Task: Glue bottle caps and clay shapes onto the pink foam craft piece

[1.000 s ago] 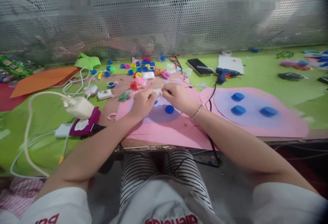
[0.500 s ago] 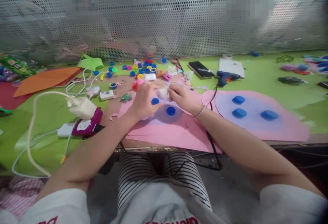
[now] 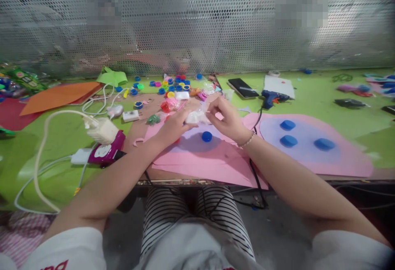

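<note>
A small clear plastic bag with white contents (image 3: 195,116) is held in my left hand (image 3: 175,126), thumb below it and fingers over its left side. My right hand (image 3: 226,119) is closed in a pinch at the bag's right edge; what lies between the fingertips is partly hidden. Under both hands lies a pink paper sheet (image 3: 200,161) bearing a lilac oval (image 3: 191,144). One blue bottle cap (image 3: 206,136) sits on the oval, just below the bag. Bits of red show beside my left hand, largely covered by it.
At right, another pink cutout (image 3: 354,159) carries several blue caps (image 3: 289,140). A glue gun (image 3: 273,97), its black cord and a phone (image 3: 242,87) lie behind. Loose bottle caps (image 3: 179,87) are scattered at the back. Left stand a purple power strip (image 3: 106,152), plugs and cables.
My right hand has shifted slightly right, and more of the white contents shows. The blue cap seen beside my left thumb is now out of sight.
</note>
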Motion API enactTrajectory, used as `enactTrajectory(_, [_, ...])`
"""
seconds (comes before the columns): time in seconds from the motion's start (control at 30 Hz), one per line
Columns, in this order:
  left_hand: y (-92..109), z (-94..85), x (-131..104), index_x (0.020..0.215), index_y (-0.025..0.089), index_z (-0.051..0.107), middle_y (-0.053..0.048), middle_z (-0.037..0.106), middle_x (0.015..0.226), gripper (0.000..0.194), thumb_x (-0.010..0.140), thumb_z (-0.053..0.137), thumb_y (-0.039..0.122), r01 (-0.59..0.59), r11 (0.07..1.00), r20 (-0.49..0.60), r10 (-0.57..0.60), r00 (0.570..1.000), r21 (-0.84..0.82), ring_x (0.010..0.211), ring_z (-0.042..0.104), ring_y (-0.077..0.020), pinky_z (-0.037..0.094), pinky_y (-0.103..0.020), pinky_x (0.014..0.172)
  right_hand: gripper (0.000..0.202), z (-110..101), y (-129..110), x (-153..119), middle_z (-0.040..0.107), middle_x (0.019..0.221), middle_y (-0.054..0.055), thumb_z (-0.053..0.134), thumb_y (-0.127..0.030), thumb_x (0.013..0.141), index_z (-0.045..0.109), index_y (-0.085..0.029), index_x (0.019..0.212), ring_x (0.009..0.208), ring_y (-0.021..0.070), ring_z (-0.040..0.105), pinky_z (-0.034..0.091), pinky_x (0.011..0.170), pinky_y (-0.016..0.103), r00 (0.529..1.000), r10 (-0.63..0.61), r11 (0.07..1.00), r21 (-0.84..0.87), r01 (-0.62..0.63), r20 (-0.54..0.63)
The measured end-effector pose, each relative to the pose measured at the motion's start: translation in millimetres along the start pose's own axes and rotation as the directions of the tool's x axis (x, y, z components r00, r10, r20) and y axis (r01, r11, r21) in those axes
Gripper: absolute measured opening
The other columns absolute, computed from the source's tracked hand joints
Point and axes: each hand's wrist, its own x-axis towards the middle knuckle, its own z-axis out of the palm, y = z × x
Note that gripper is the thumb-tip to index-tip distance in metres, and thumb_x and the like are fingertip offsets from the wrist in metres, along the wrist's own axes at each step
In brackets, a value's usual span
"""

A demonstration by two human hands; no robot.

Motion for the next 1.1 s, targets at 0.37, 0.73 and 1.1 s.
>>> enactTrajectory(0.37, [5.6, -6.9, 0.6, 0.1, 0.019, 0.062, -0.005, 0.066, 0.084, 0.022, 0.081, 0.056, 0.029, 0.036, 0.999, 0.036, -0.036, 0.999, 0.001, 0.075, 0.058, -0.0154, 0.046, -0.03, 0.071, 0.009, 5.0, 12.2, 0.2, 0.044, 0.062, -0.001, 0.057, -0.02, 0.08, 0.063, -0.018, 0.086, 0.059, 0.011, 0.043, 0.037, 0.055, 0.026, 0.992, -0.021, 0.996, 0.084, 0.01, 0.126])
enactTrajectory(0.73, [-3.2, 2.9, -2.7, 0.065, 0.016, 0.054, 0.0, 0.056, 0.064, 0.02, 0.083, 0.049, 0.024, 0.034, 0.999, 0.109, -0.034, 0.993, 0.01, 0.063, 0.05, -0.0117, 0.037, -0.025, 0.061, 0.023, 6.4, 12.1, 1.0, 0.037, 0.06, -0.004, 0.055, -0.015, 0.076, 0.038, -0.018, 0.06, 0.055, 0.0084, 0.034, 0.027, 0.053, 0.023, 0.944, 0.141, 0.989, -0.002, -0.147, 0.298])
enactTrajectory(1.1, [2.6, 1.8, -3.4, 0.109, 0.014, 0.056, -0.009, 0.064, 0.103, 0.037, 0.076, 0.057, 0.032, 0.031, 0.99, 0.117, -0.015, 0.993, -0.135, 0.092, 0.058, -0.0185, 0.044, -0.033, 0.081, 0.004, 8.4, 7.1, -3.0, 0.048, 0.076, 0.004, 0.043, -0.015, 0.083, 0.047, -0.016, 0.082, 0.071, 0.0151, 0.044, 0.035, 0.063, 0.027, 0.945, -0.027, 0.987, -0.139, 0.076, 0.327])
